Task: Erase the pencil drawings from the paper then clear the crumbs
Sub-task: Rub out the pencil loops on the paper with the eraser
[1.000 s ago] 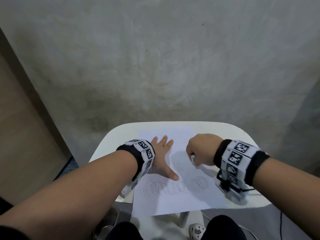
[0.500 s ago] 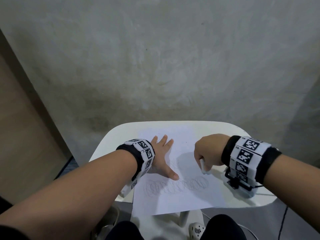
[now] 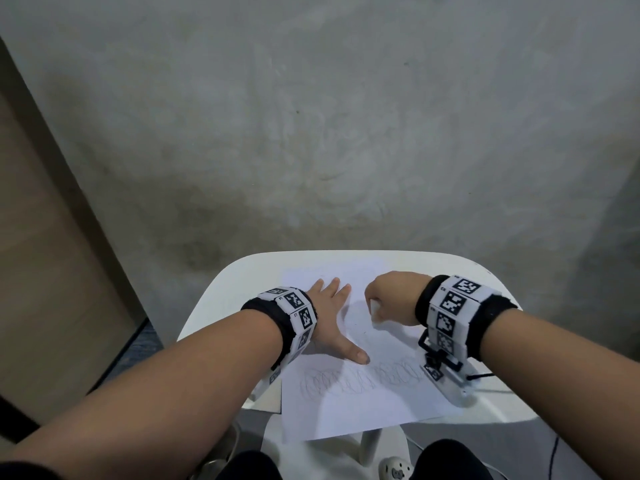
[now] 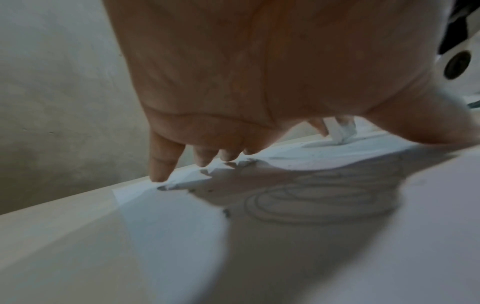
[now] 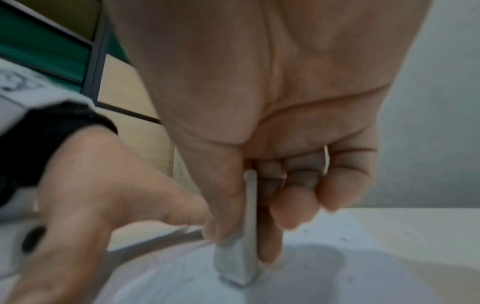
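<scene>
While the eraser (image 5: pixel 239 261) stands almost straight up with its bottom corner on the paper (image 3: pixel 363 410), the row of pencil loops (image 3: pixel 360 379) lies toward six o'clock from it, near the front edge of the sheet. The row's long line runs from nine o'clock to three o'clock. So I think the eraser must come back toward the person and then rub side to side along that line.

The right hand (image 3: pixel 391 299) has its thumb and fingers curled tight around the eraser, pinching it. It is the nearer hand to the right end of the loops, which sits just under its wrist. Small dark crumbs (image 4: pixel 226 212) lie here and there on the paper.

The left hand (image 3: pixel 329 320) lies flat on the paper at about nine o'clock from the eraser, fingers spread and straight, holding nothing and pressing the sheet down. Its thumb (image 3: pixel 353 353) points at the loops and stops just above them. It may need to keep out of the rubbing path.

The paper rests on a small white table (image 3: pixel 221 299), and its front edge hangs a little past the table's front. A grey wall (image 3: pixel 346 133) stands behind.
</scene>
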Tool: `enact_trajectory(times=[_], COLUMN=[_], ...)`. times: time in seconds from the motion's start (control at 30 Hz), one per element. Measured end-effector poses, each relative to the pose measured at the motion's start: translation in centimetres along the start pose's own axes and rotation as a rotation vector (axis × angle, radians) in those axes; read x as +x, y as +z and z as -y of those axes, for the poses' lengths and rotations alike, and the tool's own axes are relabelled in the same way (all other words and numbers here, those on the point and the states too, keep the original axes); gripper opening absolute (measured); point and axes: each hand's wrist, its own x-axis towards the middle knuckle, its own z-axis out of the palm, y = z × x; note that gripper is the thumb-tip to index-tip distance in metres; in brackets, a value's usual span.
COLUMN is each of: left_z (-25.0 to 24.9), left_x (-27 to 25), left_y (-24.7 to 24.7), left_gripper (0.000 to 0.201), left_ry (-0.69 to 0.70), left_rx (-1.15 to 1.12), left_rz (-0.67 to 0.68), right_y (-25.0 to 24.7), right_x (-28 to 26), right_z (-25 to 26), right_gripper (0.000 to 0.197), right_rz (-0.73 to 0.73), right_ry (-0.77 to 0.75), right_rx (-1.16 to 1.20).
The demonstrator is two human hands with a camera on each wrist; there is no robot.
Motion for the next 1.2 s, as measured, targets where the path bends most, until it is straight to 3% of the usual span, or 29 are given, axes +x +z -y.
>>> enact_trajectory(times=[0.13,0.27,0.37,0.47,0.57,0.67,0.8,0.93,1.1,1.2], left_z=[0.7,1.2,1.1,1.3,1.4,1.3,1.5,1.2,1.3,1.1], left_x=[-0.9,-1.1,-1.0,-0.9,-0.7,-0.8,-0.8,-0.8,-0.9,-0.9], left_y=[-0.4,0.1,0.0,0.0,0.1,0.2,0.3,0.3,0.1,0.1], left_gripper=[0.132,0.132,0.131,0.132,0.133,0.133,0.133,0.133,0.133,0.132], left_ry=[0.104,0.118,0.120,0.127,0.121,0.128,0.128,0.120,0.121,0.118], left_rx=[0.051,0.025,0.028,0.034,0.034,0.036,0.035,0.041,0.047,0.042], left_rz=[0.024,0.065,0.075,0.085,0.086,0.072,0.073,0.077,0.083,0.065], right_y=[0.4,0.9,2.6,1.6,1.0,1.7,0.5,1.8,0.1,0.8], right_x=[0.9,0.3,-0.1,-0.1,-0.3,-0.9,-0.6,-1.3,-0.1,-0.7], right_z=[0.0,0.9,2.6,1.6,2.1,3.4,1.0,3.8,2.3,4.1], right_gripper=[0.025,0.013,0.020,0.009,0.015,0.015,0.006,0.016,0.007,0.010], right_rz=[0.094,0.087,0.096,0.125,0.081,0.158,0.110,0.147,0.063,0.167], right_ry=[0.073,0.050,-0.036,0.005,0.002,-0.071,0.029,-0.094,-0.013,-0.122], right_rx=[0.015,-0.071,-0.184,-0.049,-0.120,-0.110,-0.028,-0.137,-0.117,-0.114])
